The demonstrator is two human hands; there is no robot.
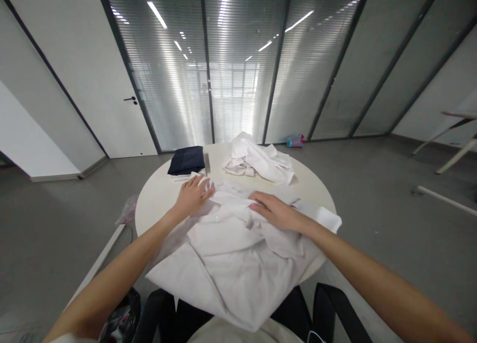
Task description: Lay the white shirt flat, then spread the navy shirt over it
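A rumpled white shirt [231,248] spreads over the near half of a round table [154,194], its lower part hanging off the front edge toward my lap. At its upper left lies my left hand [194,194], fingers apart and resting on the fabric. My right hand [278,211] pinches a fold of the shirt near its upper middle, thumb and fingers closing on the cloth. What looks like a sleeve end [328,219] reaches past the table's right edge.
Folded dark navy clothing [187,160] sits on lighter cloth at the back left. A heap of white clothing [261,159] is at the back right. Black chair armrests [152,313] flank me. Beyond the table stand a glass partition [238,75] and a small basket [295,141] on the floor.
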